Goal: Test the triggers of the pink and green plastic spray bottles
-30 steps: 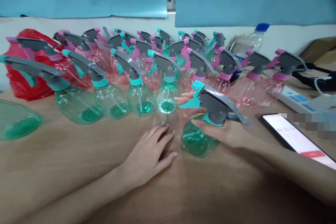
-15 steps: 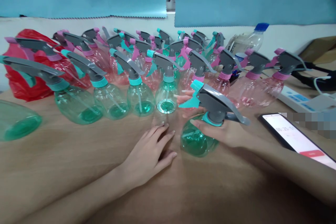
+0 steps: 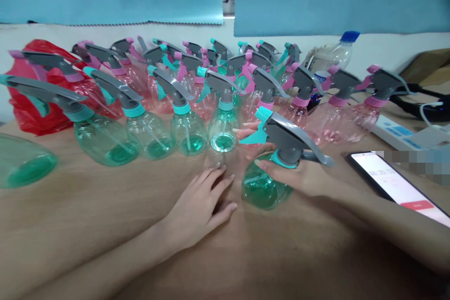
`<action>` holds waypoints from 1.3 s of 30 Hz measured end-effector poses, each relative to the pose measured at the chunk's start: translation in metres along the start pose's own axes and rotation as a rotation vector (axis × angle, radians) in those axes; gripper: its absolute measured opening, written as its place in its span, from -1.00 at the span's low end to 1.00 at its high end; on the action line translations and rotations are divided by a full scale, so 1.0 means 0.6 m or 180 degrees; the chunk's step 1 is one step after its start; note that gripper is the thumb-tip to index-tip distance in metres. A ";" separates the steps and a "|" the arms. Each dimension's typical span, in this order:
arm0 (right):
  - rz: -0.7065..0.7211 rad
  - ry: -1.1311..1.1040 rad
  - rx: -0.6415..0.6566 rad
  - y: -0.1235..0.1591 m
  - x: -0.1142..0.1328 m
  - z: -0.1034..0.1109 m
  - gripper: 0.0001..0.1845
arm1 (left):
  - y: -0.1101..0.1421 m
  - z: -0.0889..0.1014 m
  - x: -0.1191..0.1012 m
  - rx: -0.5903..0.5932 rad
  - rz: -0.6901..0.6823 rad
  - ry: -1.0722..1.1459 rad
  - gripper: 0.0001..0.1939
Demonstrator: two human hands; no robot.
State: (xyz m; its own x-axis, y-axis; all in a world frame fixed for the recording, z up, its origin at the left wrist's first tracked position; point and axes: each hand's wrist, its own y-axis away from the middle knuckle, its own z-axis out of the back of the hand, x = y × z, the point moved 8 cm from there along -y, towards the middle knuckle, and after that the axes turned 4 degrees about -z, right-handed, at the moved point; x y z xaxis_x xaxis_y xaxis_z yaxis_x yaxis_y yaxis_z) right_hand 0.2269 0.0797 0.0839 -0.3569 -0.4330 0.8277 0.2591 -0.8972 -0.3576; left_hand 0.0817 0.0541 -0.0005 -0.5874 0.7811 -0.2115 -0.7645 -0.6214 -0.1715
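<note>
My right hand point(image 3: 302, 176) is wrapped round the neck and upper body of a green spray bottle point(image 3: 264, 187) with a grey and turquoise trigger head. The thumb lies across the near side, and the other fingers show partly behind the bottle, below its trigger. The bottle is upright, its nozzle pointing left. My left hand point(image 3: 204, 206) rests on the tabletop point(image 3: 140, 215) to the left of this bottle, fingers stretched out and holding nothing. Just beyond its fingertips stands another green spray bottle point(image 3: 224, 126).
More green spray bottles point(image 3: 149, 136) line the front row at left, with pink spray bottles point(image 3: 332, 124) at right and several more behind. A red plastic bag point(image 3: 42, 103) lies at left. A phone point(image 3: 397, 183) and a white power strip point(image 3: 401, 133) are at right.
</note>
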 end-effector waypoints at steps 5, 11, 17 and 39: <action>-0.0013 -0.0056 0.0002 0.001 -0.002 0.000 -0.91 | 0.002 0.000 0.000 0.0026 -0.0007 -0.0001 -0.48; -0.0017 0.0019 0.0074 0.001 -0.004 -0.002 -0.90 | -0.001 0.001 0.000 0.0018 0.0009 0.0032 -0.49; 0.0007 -0.0004 0.0088 0.000 0.001 -0.001 -0.89 | 0.000 0.002 -0.001 -0.0005 -0.0012 0.0012 -0.49; -0.0266 -0.0503 0.0194 0.002 -0.010 -0.005 -0.82 | -0.001 0.005 -0.001 -0.0047 0.0004 0.0041 -0.50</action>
State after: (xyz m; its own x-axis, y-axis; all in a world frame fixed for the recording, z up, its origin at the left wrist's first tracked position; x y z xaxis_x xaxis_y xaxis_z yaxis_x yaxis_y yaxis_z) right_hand 0.2268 0.0809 0.0771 -0.2351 -0.3339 0.9128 0.2900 -0.9205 -0.2620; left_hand 0.0818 0.0542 0.0028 -0.5848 0.7795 -0.2242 -0.7597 -0.6233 -0.1853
